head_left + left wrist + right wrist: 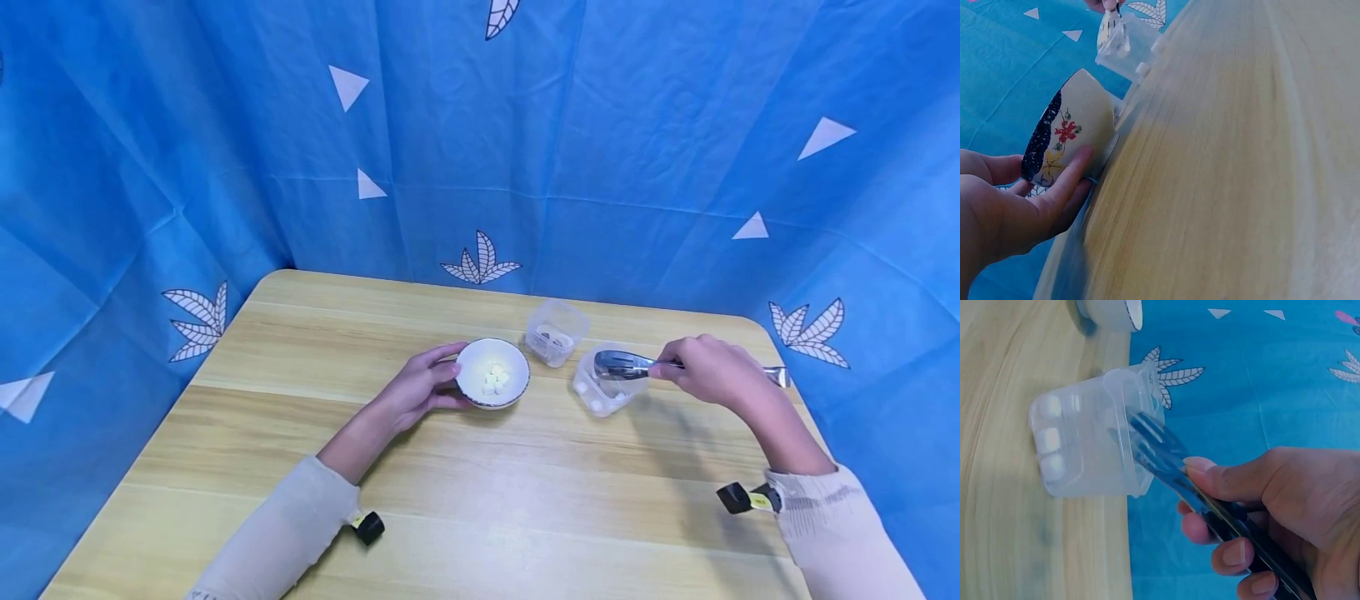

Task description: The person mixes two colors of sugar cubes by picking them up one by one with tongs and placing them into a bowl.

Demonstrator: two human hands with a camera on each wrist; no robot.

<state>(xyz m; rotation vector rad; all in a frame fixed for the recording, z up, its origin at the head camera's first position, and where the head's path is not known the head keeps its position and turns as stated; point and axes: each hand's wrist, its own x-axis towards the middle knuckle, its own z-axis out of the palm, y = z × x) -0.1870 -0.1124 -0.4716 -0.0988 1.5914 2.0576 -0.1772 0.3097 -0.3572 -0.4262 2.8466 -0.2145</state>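
My left hand [420, 385] grips a small bowl [1094, 134] by its side, thumb near the rim and fingers under the curve. Its outside is cream with a dark blue band and painted flowers; several small whitish pieces [495, 379] lie inside. With my right hand [712, 367] I hold metal tongs [637, 365], fingers wrapped round the handles. The tong tips reach into the mouth of a clear plastic container [1094, 440]. White chunky pieces [1049, 440] lie at the bottom of that container.
Another clear plastic container [557, 329] stands behind, between bowl and tongs, with a few small pieces in it. Everything is on a light wooden table [465, 500]. A blue patterned curtain [465, 150] hangs along its back and sides.
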